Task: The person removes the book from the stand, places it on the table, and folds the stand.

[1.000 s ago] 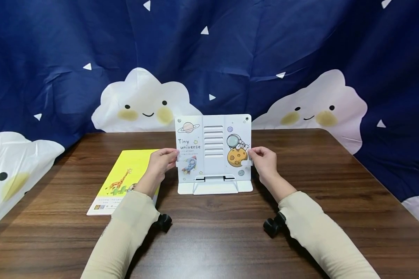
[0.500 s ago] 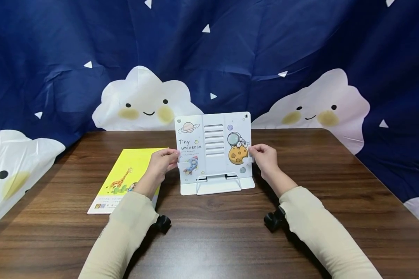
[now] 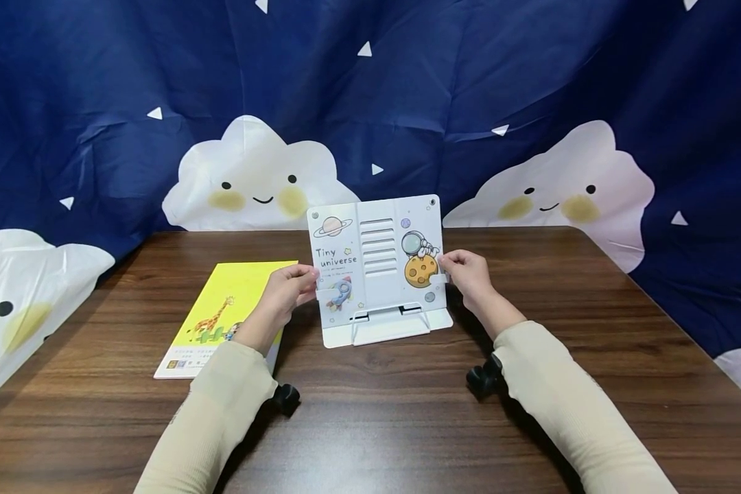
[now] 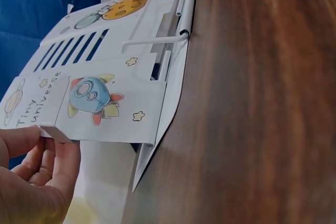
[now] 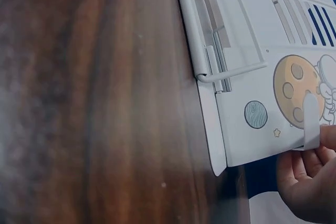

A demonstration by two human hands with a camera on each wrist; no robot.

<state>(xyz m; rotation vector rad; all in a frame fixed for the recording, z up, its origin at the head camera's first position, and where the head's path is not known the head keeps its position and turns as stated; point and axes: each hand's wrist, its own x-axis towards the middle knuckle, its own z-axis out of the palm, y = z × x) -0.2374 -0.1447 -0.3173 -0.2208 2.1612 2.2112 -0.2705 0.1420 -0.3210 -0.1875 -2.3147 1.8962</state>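
Observation:
A white book stand (image 3: 379, 288), printed with a planet, a rocket and an astronaut, stands upright on the table and is turned at a slight angle in the head view. My left hand (image 3: 289, 291) pinches its left edge close to a side clip (image 4: 56, 111). On the opposite edge, my right hand (image 3: 469, 274) grips the stand between thumb and fingers, beside the other clip (image 5: 311, 121). A wire page holder (image 3: 389, 322) crosses the bottom ledge. Behind the left forearm lies a yellow book (image 3: 225, 302) with a giraffe on it, partly covered by that arm.
The brown wooden table (image 3: 370, 425) reaches back to a dark blue curtain (image 3: 407, 89) with white clouds and triangles. Black wrist mounts (image 3: 484, 377) sit under both wrists.
The book stand has turned slightly: its right side has moved back and its left bottom corner a little forward. Both hands keep hold and move with it. The yellow book stays put.

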